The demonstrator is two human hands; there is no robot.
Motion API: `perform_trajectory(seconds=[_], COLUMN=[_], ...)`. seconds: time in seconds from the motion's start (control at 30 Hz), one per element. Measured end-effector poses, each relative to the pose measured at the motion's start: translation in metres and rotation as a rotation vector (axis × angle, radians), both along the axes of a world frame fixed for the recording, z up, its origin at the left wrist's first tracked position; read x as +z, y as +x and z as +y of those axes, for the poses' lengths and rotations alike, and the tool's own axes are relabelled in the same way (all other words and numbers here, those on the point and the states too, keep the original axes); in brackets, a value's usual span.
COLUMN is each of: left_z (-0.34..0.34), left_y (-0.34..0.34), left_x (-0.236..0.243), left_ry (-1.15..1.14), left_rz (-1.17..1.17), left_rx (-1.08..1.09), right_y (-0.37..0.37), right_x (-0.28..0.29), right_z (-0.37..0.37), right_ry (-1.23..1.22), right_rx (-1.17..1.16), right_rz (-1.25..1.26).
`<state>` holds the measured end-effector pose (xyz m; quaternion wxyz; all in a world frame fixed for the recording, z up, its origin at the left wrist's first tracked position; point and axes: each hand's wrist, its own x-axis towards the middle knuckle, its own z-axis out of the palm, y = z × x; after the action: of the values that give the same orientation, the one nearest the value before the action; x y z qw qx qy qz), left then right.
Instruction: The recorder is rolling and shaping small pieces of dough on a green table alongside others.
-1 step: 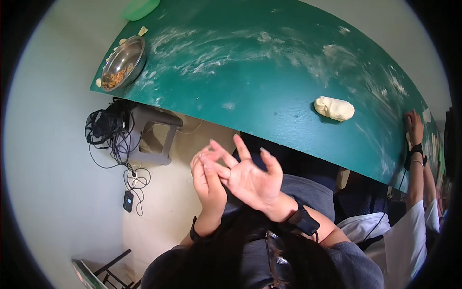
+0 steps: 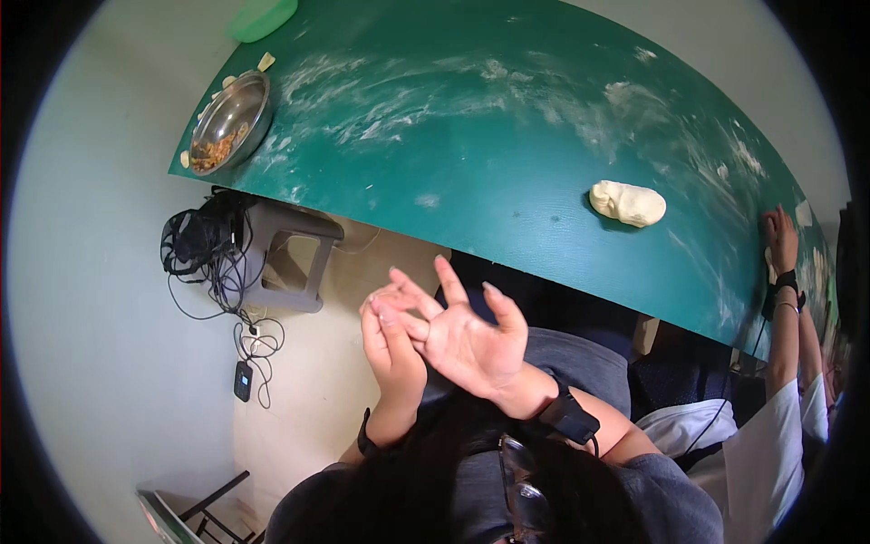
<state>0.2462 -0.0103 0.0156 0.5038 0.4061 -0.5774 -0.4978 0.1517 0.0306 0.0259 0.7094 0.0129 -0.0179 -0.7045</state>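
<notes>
Both my hands are raised over the floor, in front of the near edge of the green table (image 2: 507, 222). My left hand (image 2: 391, 358) is closed round a finger of my right hand, thumb against fingers. My right hand (image 2: 478, 349) is palm up with its other fingers spread, holding nothing. Away from both hands, on the table to the right, rests a lump of pale dough (image 2: 627, 204), rounded and oblong with a creased left end. Dry flour streaks (image 2: 381, 104) whiten much of the tabletop.
At the table's left end stands a metal bowl (image 2: 258, 122) with chopped filling; small dough pieces lie beside it. A green container (image 2: 263, 18) is behind. A grey stool (image 2: 313, 267) carries black cables (image 2: 204, 236). At right, another person's hand (image 2: 781, 240) rests on the table.
My left hand's fingers have shifted slightly to the left along the right hand's finger. The dough and the bowl remain where they were on the table.
</notes>
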Motion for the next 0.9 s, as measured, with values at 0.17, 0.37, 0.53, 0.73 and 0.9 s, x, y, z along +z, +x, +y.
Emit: perform_trajectory(seconds=[0.17, 0.37, 0.53, 0.73, 0.9], left_z=[-0.001, 0.0, -0.008, -0.003, -0.001], left_y=[-0.007, -0.015, -0.006, -0.023, -0.029], left_x=[0.011, 0.023, 0.023, 0.026, 0.034], left_ry=[0.082, 0.194, 0.303, 0.303, 0.252], left_rz=[0.2, 0.328, 0.438, 0.459, 0.373], left_rx=[0.004, 0.012, -0.108, -0.127, -0.151], right_y=[0.003, 0.003, 0.006, -0.01, -0.017], right_x=[0.005, 0.013, 0.013, 0.021, 0.029], right_z=[0.003, 0.005, 0.004, 0.008, 0.007], right_ry=[-0.001, -0.006, -0.032, -0.143, -0.131], right_rx=[0.051, 0.01, -0.046, -0.098, -0.101], right_rz=[-0.055, 0.016, 0.175, 0.029, 0.072])
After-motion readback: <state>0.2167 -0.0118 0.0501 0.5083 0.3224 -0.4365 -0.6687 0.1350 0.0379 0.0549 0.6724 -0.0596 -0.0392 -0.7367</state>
